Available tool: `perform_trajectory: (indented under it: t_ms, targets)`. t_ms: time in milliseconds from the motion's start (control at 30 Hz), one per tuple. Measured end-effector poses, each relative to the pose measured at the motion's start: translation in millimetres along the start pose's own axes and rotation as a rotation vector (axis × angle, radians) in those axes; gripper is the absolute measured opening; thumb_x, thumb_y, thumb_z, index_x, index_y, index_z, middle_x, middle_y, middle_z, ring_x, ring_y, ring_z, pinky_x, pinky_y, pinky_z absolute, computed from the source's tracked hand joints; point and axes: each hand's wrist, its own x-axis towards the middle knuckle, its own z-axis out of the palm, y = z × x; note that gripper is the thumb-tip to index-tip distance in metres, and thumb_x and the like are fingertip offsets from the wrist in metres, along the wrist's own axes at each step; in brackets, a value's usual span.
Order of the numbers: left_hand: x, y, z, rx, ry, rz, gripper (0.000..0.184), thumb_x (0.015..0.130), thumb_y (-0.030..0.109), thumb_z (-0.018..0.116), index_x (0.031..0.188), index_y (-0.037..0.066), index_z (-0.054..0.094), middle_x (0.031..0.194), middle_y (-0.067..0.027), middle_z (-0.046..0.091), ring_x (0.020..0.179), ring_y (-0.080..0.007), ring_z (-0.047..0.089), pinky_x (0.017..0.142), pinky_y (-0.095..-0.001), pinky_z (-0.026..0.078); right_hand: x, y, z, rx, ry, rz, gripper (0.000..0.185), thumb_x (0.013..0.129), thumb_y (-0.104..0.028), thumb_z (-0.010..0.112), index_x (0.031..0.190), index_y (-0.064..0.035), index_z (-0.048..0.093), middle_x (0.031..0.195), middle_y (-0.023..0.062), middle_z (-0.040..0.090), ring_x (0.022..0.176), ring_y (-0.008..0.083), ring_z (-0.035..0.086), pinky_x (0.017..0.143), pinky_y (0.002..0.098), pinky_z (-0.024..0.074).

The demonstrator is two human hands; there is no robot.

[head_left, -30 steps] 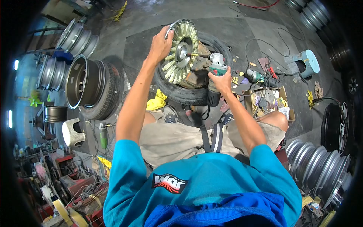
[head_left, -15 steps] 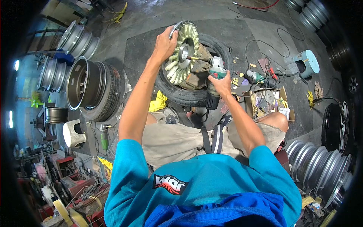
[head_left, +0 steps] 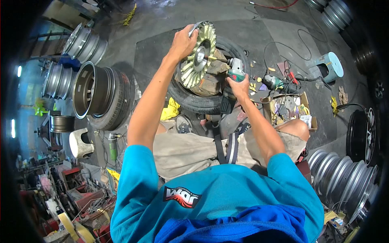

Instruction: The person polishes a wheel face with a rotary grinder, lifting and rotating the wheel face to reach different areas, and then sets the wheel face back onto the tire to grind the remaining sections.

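Note:
My left hand is closed on the upper left edge of a round wheel center with many pale yellowish spokes. The disc stands tilted on edge. In my right hand is a green and grey power grinder, held by its body. A thin shaft runs from the grinder's head to the disc's metal hub; whether its tip touches is too small to tell. Beneath them lies a black tire with a crumpled brown cloth or sack inside its ring.
A yellow cloth lies by my shoe. To the right are a second grinder with cords, a cardboard box of small parts, and a light blue stool. Rims stand at left, more rims at right.
The wheel center and my left hand have shifted a little to the right and up. The grinder has tilted slightly, its head nearer the right side. Both hands keep their hold.

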Motion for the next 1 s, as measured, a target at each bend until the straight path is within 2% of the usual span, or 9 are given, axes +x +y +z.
perform_trajectory:
  t_ms: [67,133,300,467,600,700,867,933,1000]
  targets:
    - [10,-1,4,0.011,-0.002,-0.006,0.043,0.102,0.031,0.057,0.13,-0.001,0.064,0.111,-0.0293,0.071,0.105,-0.0456,0.069,0.092,-0.0471,0.053,2,11,1,-0.014,0.006,-0.02,0.097,0.065,-0.039,0.092,0.134,0.0112,0.046,0.123,0.0284,0.065,0.113,0.0383,0.066,0.098,0.0433,0.0513]
    - [19,-5,5,0.026,-0.035,0.026,0.043,0.102,0.032,0.057,0.128,-0.002,0.065,0.11,-0.0293,0.071,0.103,-0.0457,0.069,0.091,-0.0473,0.053,-2,15,-5,0.035,-0.117,0.051,0.093,0.065,-0.039,0.092,0.131,0.0095,0.048,0.12,0.0273,0.067,0.111,0.0374,0.067,0.097,0.043,0.0519]
    - [30,3,10,0.054,-0.071,0.007,0.043,0.1,0.031,0.055,0.126,-0.001,0.066,0.109,-0.0307,0.071,0.11,-0.0494,0.065,0.099,-0.052,0.049,5,8,1,0.097,-0.015,0.04,0.092,0.066,-0.039,0.091,0.131,0.0082,0.047,0.12,0.0261,0.066,0.11,0.0364,0.066,0.096,0.0428,0.0517]
    - [44,0,18,0.097,-0.082,0.032,0.043,0.1,0.03,0.055,0.124,-0.003,0.066,0.109,-0.0311,0.071,0.11,-0.0501,0.064,0.099,-0.052,0.049,-4,2,-6,0.02,-0.044,0.061,0.094,0.066,-0.041,0.091,0.133,0.0078,0.047,0.121,0.0271,0.066,0.111,0.0373,0.066,0.098,0.0422,0.0514]
    - [54,-11,25,0.154,-0.097,0.077,0.045,0.1,0.035,0.056,0.127,0.0,0.067,0.112,-0.0287,0.071,0.11,-0.0472,0.067,0.098,-0.05,0.051,-30,1,-14,0.055,-0.14,0.117,0.093,0.067,-0.04,0.091,0.132,0.0113,0.049,0.117,0.0254,0.068,0.109,0.0332,0.067,0.096,0.0409,0.0525]
    - [53,-10,27,0.148,-0.079,0.062,0.046,0.1,0.036,0.056,0.126,-0.001,0.068,0.112,-0.029,0.071,0.111,-0.0469,0.067,0.099,-0.0494,0.051,-29,9,-12,0.245,-0.256,0.16,0.09,0.068,-0.035,0.09,0.133,0.0114,0.049,0.117,0.0228,0.068,0.105,0.0307,0.067,0.095,0.0386,0.0531]
    - [43,3,25,0.111,-0.069,0.043,0.046,0.098,0.034,0.058,0.124,-0.003,0.068,0.111,-0.0301,0.071,0.111,-0.0494,0.065,0.102,-0.051,0.049,-16,-1,-9,0.308,-0.219,0.252,0.087,0.068,-0.034,0.09,0.133,0.0081,0.05,0.12,0.0212,0.067,0.109,0.0297,0.066,0.096,0.0386,0.0522]
    - [41,8,27,0.115,-0.041,0.05,0.046,0.098,0.035,0.058,0.123,-0.003,0.069,0.11,-0.0303,0.071,0.111,-0.0494,0.065,0.102,-0.0506,0.049,-18,-9,-12,0.061,-0.142,0.171,0.087,0.068,-0.036,0.09,0.132,0.0078,0.05,0.122,0.022,0.066,0.11,0.0301,0.066,0.097,0.0391,0.052]
    - [39,12,25,0.108,-0.042,0.05,0.046,0.099,0.035,0.058,0.122,-0.003,0.069,0.11,-0.0314,0.07,0.11,-0.0494,0.065,0.101,-0.0509,0.05,-29,-7,-11,0.13,-0.15,0.177,0.091,0.067,-0.039,0.09,0.134,0.0085,0.049,0.123,0.0234,0.066,0.111,0.0311,0.066,0.097,0.0392,0.0518]
